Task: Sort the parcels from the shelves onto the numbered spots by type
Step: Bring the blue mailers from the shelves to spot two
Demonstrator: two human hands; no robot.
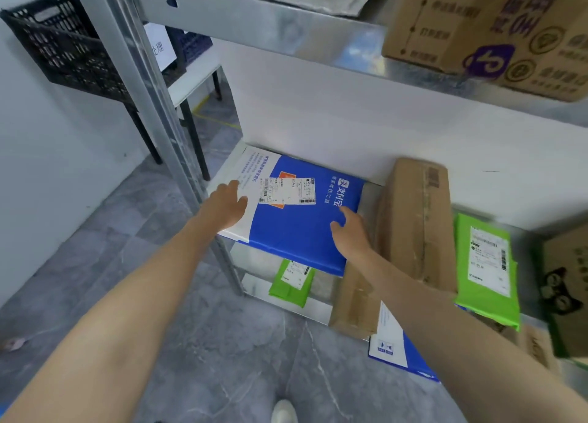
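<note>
At far left a black plastic lattice crate (pixel 63 47) sits on a white table, just behind the grey metal shelf upright (pixel 152 104). The person's left hand (pixel 226 206) lies on the white left edge of a large flat blue-and-white paper parcel (pixel 302 231). Its fingers are stretched out and relaxed, not curled round anything. The parcel lies flat on the middle shelf with a white shipping label (pixel 291 191) on top, and its front edge overhangs the shelf a little. The right hand (pixel 348 235) rests on the blue face near the parcel's right edge, fingers likewise loose and spread, gripping nothing. Just beside it stands a long brown taped cardboard box (pixel 416 219), then a bright green plastic mailer bag (pixel 486 270), and a cardboard box with a printed cat face (pixel 566 289) at far right.

This looks like the pick-up step: both hands are bracketing the flat parcel but have not closed on it. The next move calls for fingers to hook under both side edges, or to slide the parcel forward off the shelf. The right hand must stay clear of the brown box crowding that side. No numbered spots are in view, so the person will have to turn away to place it.
</note>
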